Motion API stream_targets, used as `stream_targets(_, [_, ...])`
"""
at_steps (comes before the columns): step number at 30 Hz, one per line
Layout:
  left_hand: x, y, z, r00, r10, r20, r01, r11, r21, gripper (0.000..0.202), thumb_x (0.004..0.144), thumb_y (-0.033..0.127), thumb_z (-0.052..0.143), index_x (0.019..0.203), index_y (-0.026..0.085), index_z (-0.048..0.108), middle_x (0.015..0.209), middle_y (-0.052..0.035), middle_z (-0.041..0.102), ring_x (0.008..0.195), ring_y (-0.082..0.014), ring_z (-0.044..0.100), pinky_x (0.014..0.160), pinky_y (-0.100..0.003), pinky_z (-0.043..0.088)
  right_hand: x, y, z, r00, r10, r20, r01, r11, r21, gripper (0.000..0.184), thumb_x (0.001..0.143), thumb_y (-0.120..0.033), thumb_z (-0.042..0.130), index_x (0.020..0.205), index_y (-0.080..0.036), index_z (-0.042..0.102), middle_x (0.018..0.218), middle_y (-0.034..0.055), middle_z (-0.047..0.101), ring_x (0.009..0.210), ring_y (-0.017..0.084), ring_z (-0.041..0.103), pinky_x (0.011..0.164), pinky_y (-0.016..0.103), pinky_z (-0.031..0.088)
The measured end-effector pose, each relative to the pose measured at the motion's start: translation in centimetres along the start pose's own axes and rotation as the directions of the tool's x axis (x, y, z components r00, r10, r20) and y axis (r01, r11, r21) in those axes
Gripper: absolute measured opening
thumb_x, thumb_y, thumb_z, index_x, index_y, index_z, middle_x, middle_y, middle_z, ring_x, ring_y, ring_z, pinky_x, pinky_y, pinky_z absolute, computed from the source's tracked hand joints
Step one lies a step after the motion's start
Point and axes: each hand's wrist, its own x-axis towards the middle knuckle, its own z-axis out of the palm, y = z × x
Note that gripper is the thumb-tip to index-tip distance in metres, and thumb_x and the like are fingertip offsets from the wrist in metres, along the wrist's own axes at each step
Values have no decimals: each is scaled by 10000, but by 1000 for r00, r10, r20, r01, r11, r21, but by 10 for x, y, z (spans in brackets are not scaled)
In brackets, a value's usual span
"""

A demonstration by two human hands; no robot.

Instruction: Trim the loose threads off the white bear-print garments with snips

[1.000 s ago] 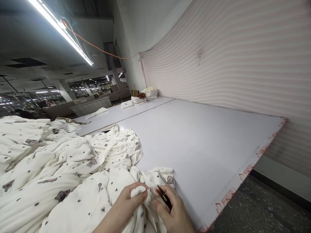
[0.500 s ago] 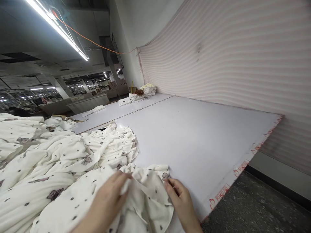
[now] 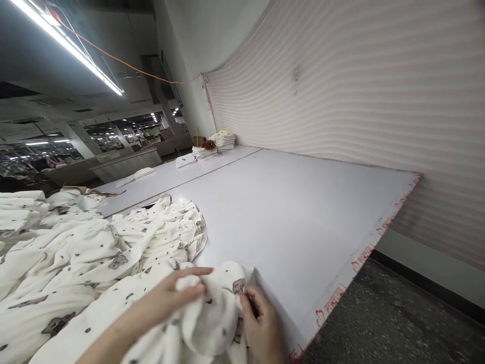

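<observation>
Soft, matt, printed white cloth point(image 3: 87, 242) lies rumpled on a smooth, faintly glossy pale surface point(image 3: 303, 217), beside rough-looking, speckled dark floor point(image 3: 375, 313) and rippled, matt striped fabric point(image 3: 341, 91).

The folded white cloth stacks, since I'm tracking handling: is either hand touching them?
No: the left hand and right hand are at the crumpled white printed fabric, well short of the folded white cloth stacks.

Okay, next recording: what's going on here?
A person is handling white printed cloth at a table. The right hand pinches it beside a printed figure; the left hand is at another part of it, fingers and thumb apart. A heap of similar cloth lies to the left, and folded stacks stand farther back.
</observation>
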Motion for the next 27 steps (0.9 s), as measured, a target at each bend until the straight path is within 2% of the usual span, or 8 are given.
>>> stream_targets(2, [-2, 11, 19, 948, -1, 319, 12, 999, -35, 404, 736, 478, 585, 1027, 220, 693, 940, -31, 720, 784, -209, 674, 669, -253, 515, -13, 1, 10, 999, -13, 38, 7, 989, 147, 244, 888, -400, 521, 847, -197, 652, 800, 37, 692, 756, 179, 657, 684, 226, 520])
stream_targets(4, [-2, 16, 29, 900, 60, 432, -75, 997, 20, 231, 753, 332, 570, 888, 194, 697, 792, -10, 707, 750, -201, 653, 666, -245, 486, -22, 8, 13, 997, 2, 73, -20, 971, 237, 307, 881, -461, 516, 858, -198, 673, 817, 45, 708, 770, 186, 671, 691, 229, 524])
stream_targets(9, [-8, 3, 26, 932, 243, 268, -321, 899, 298, 87, 776, 215, 494, 750, 208, 578, 751, -13, 630, 712, -199, 625, 646, -271, 464, -9, 34, -14, 982, 186, -40, -184, 982, 45, 318, 838, -451, 549, 991, -182, 625, 820, 49, 682, 750, 198, 668, 672, 253, 525])
stream_targets(14, [-20, -12, 5, 908, 387, 159, -410, 899, 152, 224, 860, 377, 464, 711, 226, 537, 1148, -97, 609, 960, -247, 625, 821, -346, 503, 27, 31, -23, 970, 237, -57, -244, 951, -192, 484, 752, -364, 631, 1193, -172, 571, 845, 56, 649, 804, 248, 644, 710, 335, 507])
stream_targets(17, [-22, -15, -16, 946, 234, 223, -227, 972, -56, 250, 846, 424, 470, 690, 232, 505, 843, -50, 684, 870, -238, 627, 824, -325, 504, 37, 20, -15, 974, 228, 6, -224, 961, -163, 320, 775, -321, 611, 1073, -207, 643, 904, 66, 668, 860, 251, 635, 752, 336, 486])
stream_targets(20, [-22, -20, -37, 959, 29, 283, -45, 998, 50, 223, 795, 453, 522, 731, 241, 544, 635, 23, 628, 609, -187, 592, 592, -241, 493, 38, 10, -12, 982, 183, 46, -176, 976, -128, 134, 811, -286, 572, 880, -213, 662, 846, 45, 640, 798, 220, 607, 728, 309, 466])
stream_targets(24, [-23, -20, -47, 923, -33, 384, -129, 913, 388, 186, 746, 424, 578, 771, 247, 627, 714, 4, 666, 663, -213, 646, 601, -248, 478, 33, -4, -12, 988, 120, 93, -116, 992, -52, 130, 860, -289, 518, 811, -204, 603, 838, 25, 586, 785, 182, 582, 707, 255, 454])
stream_targets(27, [-25, -8, -38, 904, -97, 416, -173, 807, 564, 247, 774, 432, 538, 849, 218, 638, 762, -60, 690, 721, -275, 674, 676, -352, 500, 28, -17, -11, 977, 134, 164, -144, 989, 46, 196, 906, -376, 486, 831, -210, 557, 778, -7, 562, 683, 141, 550, 623, 210, 446])
